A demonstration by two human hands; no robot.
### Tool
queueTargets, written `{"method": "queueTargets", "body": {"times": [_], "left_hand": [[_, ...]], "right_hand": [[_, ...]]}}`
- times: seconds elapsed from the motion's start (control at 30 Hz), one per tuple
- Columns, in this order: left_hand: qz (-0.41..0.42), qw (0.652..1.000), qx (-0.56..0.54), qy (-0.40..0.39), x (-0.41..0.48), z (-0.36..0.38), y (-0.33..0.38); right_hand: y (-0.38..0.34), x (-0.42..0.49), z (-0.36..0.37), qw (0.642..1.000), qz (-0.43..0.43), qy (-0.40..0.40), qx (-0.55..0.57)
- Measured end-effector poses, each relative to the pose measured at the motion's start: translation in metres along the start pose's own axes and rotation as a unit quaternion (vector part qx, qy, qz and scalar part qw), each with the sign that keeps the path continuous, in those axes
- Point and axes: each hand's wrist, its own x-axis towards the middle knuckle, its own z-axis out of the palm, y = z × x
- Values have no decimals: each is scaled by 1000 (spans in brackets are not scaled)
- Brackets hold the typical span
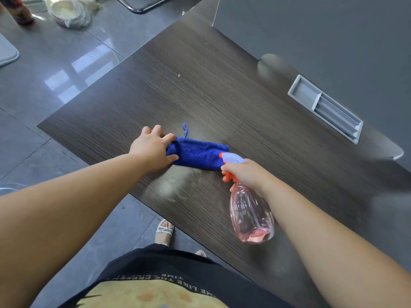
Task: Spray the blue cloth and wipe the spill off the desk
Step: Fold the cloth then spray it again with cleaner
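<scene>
Left hand [153, 150], about 9 o'clock of the blue cloth [200, 154]: fingers curled, thumb on the near side and forefinger on the far side, gripping the cloth's left end. The other fingertips are bent down toward the desk [200, 85] past the cloth.

The cloth lies folded in a long strip near frame centre, flat on the dark wood-grain top, with a small loop sticking out at its 12 o'clock edge.

Right hand [246, 174], at 4 o'clock of the cloth: closed round the neck of the spray bottle [252, 214], one finger on the orange trigger. The nozzle tip is over the cloth's right end. The bottle is clear pink and tilted, with a little liquid pooled in its base; I cannot tell whether the base touches the desk.

Spill [171, 185]: a pale smear at 7 o'clock of the cloth, just beside it.

Grey recessed tray [327, 110] at 2 o'clock, well apart.
</scene>
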Motion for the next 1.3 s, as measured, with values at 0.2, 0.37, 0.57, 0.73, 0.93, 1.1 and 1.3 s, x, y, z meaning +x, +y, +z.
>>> {"method": "queueTargets", "body": {"times": [0.2, 0.37, 0.57, 0.73, 0.93, 1.1, 1.3], "left_hand": [[5, 1000, -8, 0, -1, 3, 1], [9, 1000, -7, 3, -1, 3, 0], [10, 1000, -11, 7, -1, 5, -1], [13, 1000, -5, 11, -1, 5, -1], [8, 1000, -12, 10, -1, 6, -1], [8, 1000, -21, 11, -3, 7, -2], [10, 1000, -20, 13, -2, 9, -3]], "right_hand": [[-6, -2, 7, 1000, -18, -10, -3], [-10, 2, 12, 1000, -15, -1, -11], [-10, 5, 5, 999, -18, 27, -19], [-14, 1, 5, 999, -7, 16, -36], [-23, -3, 24, 998, -48, -34, -36], [-30, -8, 43, 990, -80, -62, -103], [-35, -8, 53, 985, -93, -70, -124]]}}
